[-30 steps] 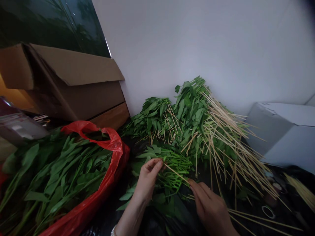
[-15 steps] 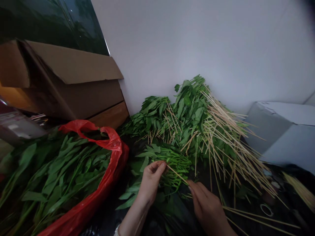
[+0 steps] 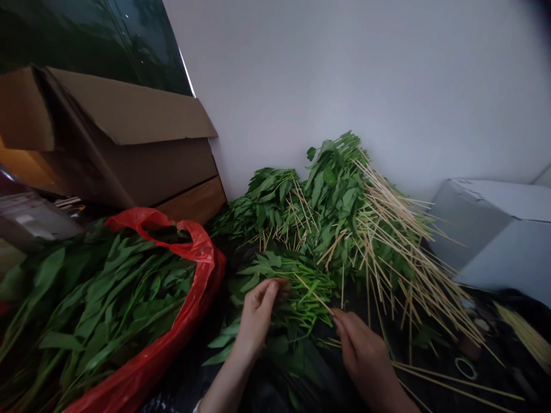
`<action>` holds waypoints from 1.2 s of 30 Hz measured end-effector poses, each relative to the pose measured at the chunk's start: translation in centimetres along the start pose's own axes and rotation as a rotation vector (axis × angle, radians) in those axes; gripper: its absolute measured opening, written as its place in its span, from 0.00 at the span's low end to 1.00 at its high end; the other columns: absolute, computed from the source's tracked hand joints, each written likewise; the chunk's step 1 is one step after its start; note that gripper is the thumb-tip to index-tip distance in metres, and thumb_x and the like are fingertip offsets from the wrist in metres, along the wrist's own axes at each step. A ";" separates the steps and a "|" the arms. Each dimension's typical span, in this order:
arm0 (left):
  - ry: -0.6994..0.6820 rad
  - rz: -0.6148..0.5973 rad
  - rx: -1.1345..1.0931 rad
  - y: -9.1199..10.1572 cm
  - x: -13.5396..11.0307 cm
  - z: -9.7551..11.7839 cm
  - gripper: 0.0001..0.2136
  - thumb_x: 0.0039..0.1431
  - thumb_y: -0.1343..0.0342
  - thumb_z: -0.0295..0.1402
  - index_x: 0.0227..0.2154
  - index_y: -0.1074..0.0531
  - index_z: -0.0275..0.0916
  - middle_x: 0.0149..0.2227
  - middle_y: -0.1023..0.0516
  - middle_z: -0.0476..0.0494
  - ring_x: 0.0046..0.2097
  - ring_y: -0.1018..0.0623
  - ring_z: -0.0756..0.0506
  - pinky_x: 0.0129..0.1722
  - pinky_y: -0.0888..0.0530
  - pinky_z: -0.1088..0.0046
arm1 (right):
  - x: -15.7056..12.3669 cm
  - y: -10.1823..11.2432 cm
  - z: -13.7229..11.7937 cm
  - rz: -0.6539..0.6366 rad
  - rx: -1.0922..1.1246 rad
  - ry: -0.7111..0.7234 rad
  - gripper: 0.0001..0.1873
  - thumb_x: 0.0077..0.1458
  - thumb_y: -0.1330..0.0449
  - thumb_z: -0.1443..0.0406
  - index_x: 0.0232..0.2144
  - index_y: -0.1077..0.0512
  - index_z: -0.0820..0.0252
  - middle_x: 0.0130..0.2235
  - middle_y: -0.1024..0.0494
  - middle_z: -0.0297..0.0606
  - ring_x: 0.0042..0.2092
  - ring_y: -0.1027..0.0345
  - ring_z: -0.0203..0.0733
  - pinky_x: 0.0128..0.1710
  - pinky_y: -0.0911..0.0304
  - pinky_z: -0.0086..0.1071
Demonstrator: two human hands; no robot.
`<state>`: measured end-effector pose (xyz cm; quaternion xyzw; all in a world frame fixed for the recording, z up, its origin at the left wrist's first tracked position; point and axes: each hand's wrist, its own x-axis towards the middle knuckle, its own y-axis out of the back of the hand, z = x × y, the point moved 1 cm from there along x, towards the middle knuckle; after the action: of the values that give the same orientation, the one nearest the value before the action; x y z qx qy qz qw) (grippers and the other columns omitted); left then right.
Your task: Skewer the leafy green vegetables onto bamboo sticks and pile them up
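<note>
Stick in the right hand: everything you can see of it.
The stick is thin, straight, pale and wooden-looking. It slants forward and left from the right hand, whose fingertips pinch it and hide its near end. It crosses above green stems; contact is unclear. Its far end looks apart from the left hand.

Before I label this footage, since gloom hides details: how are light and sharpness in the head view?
Head view: dim overall, faint highlights on the red bag, a shaded left face on the white box; head view, left edge: the grey item looks soft; head view, top right: dark corner.
</note>
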<state>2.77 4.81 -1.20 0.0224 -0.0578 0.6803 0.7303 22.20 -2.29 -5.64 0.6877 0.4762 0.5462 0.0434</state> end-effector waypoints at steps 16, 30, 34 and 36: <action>-0.119 0.158 -0.104 1.5 -0.4 1.0 0.08 0.49 0.36 0.37 0.30 0.22 0.39 0.35 0.21 0.44 0.38 0.24 0.45 0.39 0.29 0.73 | -0.2 0.2 0.5 -0.002 -0.035 0.000 0.12 0.63 0.53 0.70 0.45 0.32 0.61 0.35 0.24 0.39 0.35 0.27 0.36 0.39 0.32 0.28; 0.122 0.084 -0.306 1.9 -0.2 1.4 0.14 0.47 0.34 0.39 0.35 0.22 0.35 0.32 0.18 0.42 0.32 0.23 0.49 0.34 0.28 0.78 | 0.3 0.8 -1.0 0.023 -0.013 0.133 0.15 0.61 0.51 0.71 0.47 0.30 0.63 0.32 0.24 0.39 0.30 0.27 0.34 0.34 0.32 0.25; 0.111 0.061 -0.207 1.7 -0.2 0.2 0.14 0.47 0.34 0.40 0.34 0.21 0.35 0.34 0.18 0.41 0.35 0.21 0.46 0.40 0.27 0.72 | 0.2 0.8 -1.1 0.005 -0.016 0.137 0.17 0.61 0.52 0.71 0.48 0.30 0.63 0.30 0.24 0.38 0.29 0.28 0.33 0.31 0.33 0.24; 0.115 0.062 -0.196 1.8 -0.1 -0.3 0.14 0.47 0.34 0.39 0.34 0.20 0.36 0.34 0.17 0.41 0.36 0.21 0.44 0.43 0.27 0.70 | 0.0 0.7 -0.9 -0.014 -0.024 0.154 0.17 0.60 0.52 0.72 0.49 0.31 0.64 0.30 0.25 0.38 0.29 0.28 0.33 0.30 0.33 0.24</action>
<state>1.01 4.83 -1.63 -0.0898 -0.0826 0.6939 0.7096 21.89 -3.09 -4.85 0.6396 0.4764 0.6030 0.0189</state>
